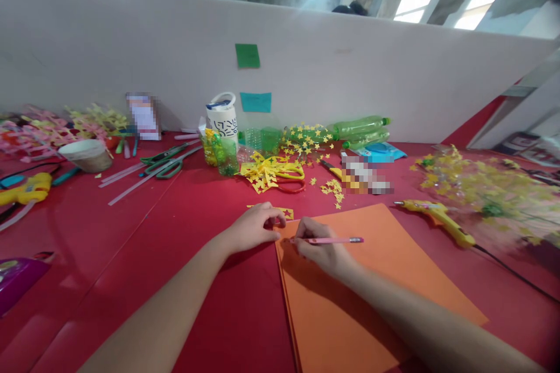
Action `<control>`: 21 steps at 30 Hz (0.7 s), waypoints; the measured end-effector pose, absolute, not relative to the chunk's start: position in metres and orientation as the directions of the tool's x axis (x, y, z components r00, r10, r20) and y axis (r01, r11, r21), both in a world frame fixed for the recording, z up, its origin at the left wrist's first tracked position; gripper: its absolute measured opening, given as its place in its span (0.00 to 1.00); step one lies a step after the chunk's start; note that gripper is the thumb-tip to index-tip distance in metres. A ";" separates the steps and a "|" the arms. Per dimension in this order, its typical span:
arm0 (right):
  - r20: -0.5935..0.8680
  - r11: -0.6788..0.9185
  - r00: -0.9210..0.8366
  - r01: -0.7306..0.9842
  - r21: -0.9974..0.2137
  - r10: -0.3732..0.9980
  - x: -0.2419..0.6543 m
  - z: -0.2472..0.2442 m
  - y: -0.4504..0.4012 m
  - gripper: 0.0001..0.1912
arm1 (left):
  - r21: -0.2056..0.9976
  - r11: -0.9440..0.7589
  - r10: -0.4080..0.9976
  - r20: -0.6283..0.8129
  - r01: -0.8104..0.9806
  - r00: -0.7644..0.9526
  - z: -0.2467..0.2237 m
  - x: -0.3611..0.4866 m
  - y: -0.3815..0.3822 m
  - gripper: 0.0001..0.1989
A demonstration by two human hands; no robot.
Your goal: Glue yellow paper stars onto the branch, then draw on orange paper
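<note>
My right hand [321, 245] is closed around a pink pencil [335, 240], its eraser end toward the right. The pencil's tip is by the upper left corner of a stack of orange paper sheets [367, 303], and my fingers partly hide it. At that same corner rests my left hand [256, 226], with bent fingers and the thumb apart from the forefinger, touching the paper's edge. Just behind my left fingers lies a yellow paper strip [287, 213] with a star-shaped hole.
Yellow paper scraps [258, 175], loose paper stars [335, 189] and green-handled scissors [168, 169] lie beyond my hands. A yellow glue gun [441, 218] is at right, another glue gun [30, 189] at left. Green plastic bottles [361, 128] and a white tumbler [223, 119] are near the partition [175, 41].
</note>
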State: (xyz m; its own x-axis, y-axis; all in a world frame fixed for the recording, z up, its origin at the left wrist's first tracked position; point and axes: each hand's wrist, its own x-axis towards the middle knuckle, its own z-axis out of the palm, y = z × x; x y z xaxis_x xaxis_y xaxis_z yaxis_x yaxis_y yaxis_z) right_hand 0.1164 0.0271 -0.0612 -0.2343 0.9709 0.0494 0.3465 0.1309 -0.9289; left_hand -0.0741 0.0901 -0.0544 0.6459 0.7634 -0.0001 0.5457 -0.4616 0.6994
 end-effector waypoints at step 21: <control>0.092 0.157 -0.181 0.393 -0.906 0.979 0.121 -0.063 0.027 0.04 | 0.680 -0.466 0.763 -0.014 0.565 0.646 -0.054 -0.074 0.091 0.10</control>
